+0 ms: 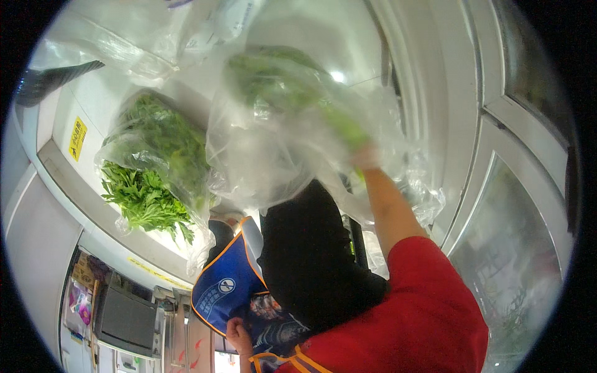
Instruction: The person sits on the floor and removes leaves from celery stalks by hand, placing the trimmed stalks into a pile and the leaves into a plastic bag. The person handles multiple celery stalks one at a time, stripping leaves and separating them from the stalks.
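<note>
My right hand, blurred, is closed on a bunch of leafy green vegetables at its pale stems. Clear plastic film or a bag lies over and around the bunch. My left hand is low in the view, by the blue apron with orange edging; its fingers are curled and I cannot tell whether they hold the cloth. On the left, a clear plastic bag partly covers more leafy greens, whose leaves stick out at its open end.
More clear plastic is at the upper left, near a dark ribbed object. A yellow warning sticker is on the white floor. Framed glass panels stand at the right. A grey box-like thing stands lower left.
</note>
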The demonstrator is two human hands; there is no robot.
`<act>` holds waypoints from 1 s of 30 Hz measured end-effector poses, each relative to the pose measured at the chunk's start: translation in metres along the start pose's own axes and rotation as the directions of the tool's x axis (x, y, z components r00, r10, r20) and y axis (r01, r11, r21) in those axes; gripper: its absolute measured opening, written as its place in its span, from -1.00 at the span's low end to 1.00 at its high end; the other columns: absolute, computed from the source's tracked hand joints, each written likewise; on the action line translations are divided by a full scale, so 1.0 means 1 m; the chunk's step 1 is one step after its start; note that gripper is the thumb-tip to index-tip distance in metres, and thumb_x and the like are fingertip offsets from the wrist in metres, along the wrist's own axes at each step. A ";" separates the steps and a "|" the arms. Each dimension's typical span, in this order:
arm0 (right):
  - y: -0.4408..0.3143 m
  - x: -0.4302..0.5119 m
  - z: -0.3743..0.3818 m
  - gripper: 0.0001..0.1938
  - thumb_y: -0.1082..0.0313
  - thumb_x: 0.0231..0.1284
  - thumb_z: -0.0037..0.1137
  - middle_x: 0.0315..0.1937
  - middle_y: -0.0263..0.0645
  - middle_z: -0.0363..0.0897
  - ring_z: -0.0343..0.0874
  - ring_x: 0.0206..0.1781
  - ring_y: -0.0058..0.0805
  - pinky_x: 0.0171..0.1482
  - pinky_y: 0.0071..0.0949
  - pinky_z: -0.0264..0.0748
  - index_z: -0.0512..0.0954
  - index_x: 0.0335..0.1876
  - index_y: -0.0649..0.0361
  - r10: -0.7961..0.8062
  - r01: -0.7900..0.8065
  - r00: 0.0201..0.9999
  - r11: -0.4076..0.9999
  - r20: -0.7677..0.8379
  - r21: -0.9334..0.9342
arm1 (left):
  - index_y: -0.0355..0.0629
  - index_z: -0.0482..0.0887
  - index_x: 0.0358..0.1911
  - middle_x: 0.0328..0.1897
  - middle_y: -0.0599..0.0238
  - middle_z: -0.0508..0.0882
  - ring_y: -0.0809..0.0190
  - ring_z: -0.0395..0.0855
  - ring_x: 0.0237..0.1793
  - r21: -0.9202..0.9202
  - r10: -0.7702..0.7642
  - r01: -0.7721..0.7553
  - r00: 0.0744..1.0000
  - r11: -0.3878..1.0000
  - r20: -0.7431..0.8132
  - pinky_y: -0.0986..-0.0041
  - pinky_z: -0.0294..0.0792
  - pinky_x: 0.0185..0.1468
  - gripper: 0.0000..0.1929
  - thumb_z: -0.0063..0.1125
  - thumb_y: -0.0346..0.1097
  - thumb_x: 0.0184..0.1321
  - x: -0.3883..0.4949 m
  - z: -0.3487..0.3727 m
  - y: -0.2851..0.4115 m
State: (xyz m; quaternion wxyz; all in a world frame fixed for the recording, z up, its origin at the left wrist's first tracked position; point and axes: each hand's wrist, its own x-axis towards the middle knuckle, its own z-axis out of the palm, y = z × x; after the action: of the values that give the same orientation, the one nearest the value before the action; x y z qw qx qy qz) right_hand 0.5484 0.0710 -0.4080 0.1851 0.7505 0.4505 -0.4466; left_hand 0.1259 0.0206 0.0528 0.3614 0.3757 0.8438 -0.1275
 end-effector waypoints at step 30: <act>-0.085 -0.168 -0.232 -0.45 0.12 -0.25 0.25 -0.33 -0.07 0.53 0.52 -0.31 -0.33 -0.24 -0.39 0.44 0.46 -0.18 0.46 0.049 0.001 0.998 0.537 -0.032 0.843 | -0.14 0.32 0.12 0.14 0.07 0.40 0.03 0.36 0.15 0.176 0.970 -0.984 0.072 0.031 0.233 0.07 0.08 0.25 -0.36 0.07 -0.52 -0.22 0.009 0.061 0.332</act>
State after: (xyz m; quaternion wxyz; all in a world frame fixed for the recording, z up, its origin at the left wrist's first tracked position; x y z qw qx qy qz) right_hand 0.5604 0.1876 -0.1333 -0.2041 0.7644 0.1746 -0.5861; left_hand 0.3945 0.2233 0.0223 0.3119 0.8934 0.3225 0.0228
